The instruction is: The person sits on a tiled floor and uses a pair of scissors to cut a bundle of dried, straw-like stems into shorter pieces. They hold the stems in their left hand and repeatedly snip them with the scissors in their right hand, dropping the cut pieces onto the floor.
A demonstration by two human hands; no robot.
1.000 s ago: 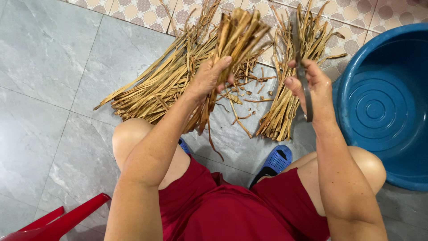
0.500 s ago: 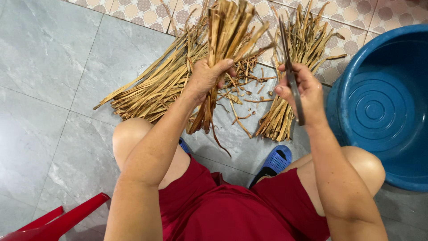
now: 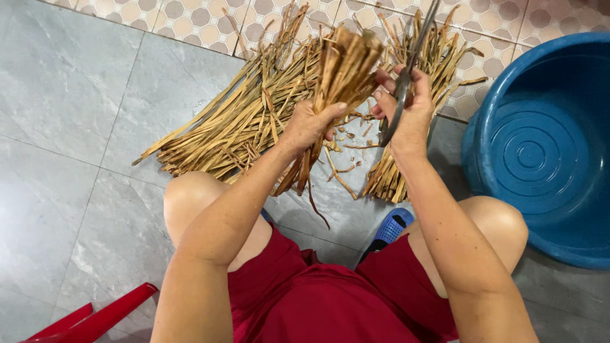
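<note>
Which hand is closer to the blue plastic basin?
Right. The right hand, holding scissors, is beside the blue plastic basin, apart from it. The left hand, gripping a bundle of dried strips, sits farther off.

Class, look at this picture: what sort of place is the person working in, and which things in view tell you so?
Probably a home floor or yard used for handwork: grey floor tiles, piles of dry tan plant strips lying on them, and a large round blue plastic basin alongside.

Large stalk pile (image 3: 241, 121) on floor left, smaller pile (image 3: 438, 63) right of it, basin (image 3: 546, 146) far right
</note>
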